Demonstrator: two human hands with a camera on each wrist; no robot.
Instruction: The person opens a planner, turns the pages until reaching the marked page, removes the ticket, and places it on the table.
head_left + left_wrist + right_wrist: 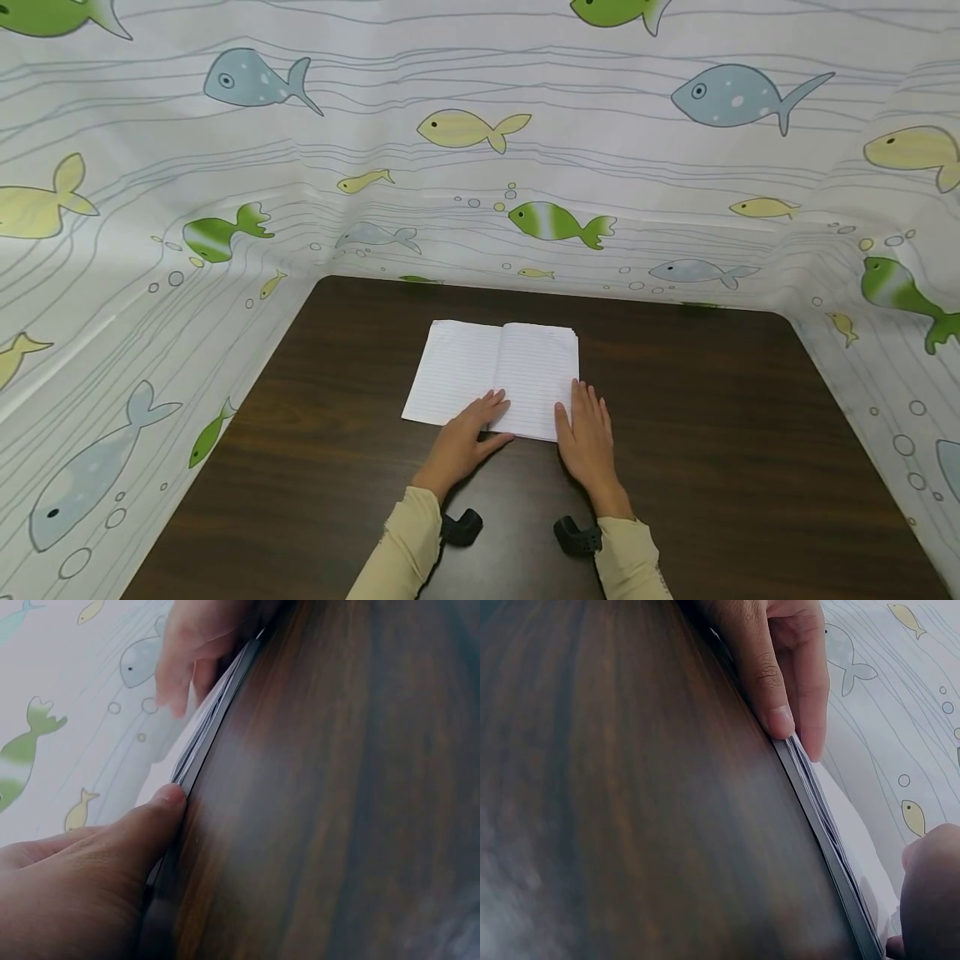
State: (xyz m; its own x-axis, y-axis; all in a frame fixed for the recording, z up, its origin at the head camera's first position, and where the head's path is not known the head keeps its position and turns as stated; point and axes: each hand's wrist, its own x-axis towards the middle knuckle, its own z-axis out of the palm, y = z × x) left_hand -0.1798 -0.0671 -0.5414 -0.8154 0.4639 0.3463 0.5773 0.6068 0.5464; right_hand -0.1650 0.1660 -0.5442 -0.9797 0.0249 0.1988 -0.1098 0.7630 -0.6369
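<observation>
An open lined notebook [457, 362] lies flat on the dark table, both visible pages without writing. My left hand [467, 440] rests its extended fingers on the pages near the lower middle fold. Its thumb [166, 799] touches the notebook's near edge in the left wrist view. On the right, my right hand [588, 437] lies along the notebook's right edge, fingers straight, thumb over the lower right corner of the page. From the right wrist, the stacked page edges [829, 840] show above a dark cover, and only part of my right hand [934, 892] appears.
The brown wood-grain table [712, 433] extends around the notebook on all sides. A white fish-patterned sheet [480, 75] hangs behind the table and along both its sides. Black wrist devices [461, 528] sit at both cuffs, close above the tabletop.
</observation>
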